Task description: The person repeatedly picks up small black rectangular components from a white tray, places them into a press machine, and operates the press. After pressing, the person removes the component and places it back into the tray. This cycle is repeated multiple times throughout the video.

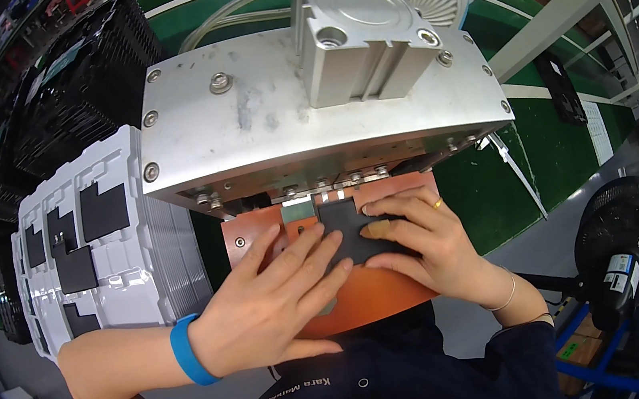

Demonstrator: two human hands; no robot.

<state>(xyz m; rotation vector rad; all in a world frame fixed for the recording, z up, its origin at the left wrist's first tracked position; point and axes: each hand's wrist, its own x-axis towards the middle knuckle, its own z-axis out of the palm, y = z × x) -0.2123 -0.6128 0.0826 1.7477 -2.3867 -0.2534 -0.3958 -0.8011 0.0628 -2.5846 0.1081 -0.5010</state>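
A dark grey flat piece [341,225] lies on the orange plate [376,293] under the front edge of a metal press [244,120]. Two small bright tabs at its far end point toward the press. My right hand [429,237] grips the piece from the right, thumb at the near edge and fingers on top. Stretched out and spread, the fingers of my left hand [271,294] rest over the plate's left part, with fingertips at the piece's left edge. My palms and fingers hide part of the piece and plate.
At the left, a stack of white plastic trays [125,286] carries several black L-shaped flat pieces [103,210]. Black crates [78,86] stand behind it. A cylinder block [366,32] tops the press. On the right are a black fan [623,240] and a green bench [504,191].
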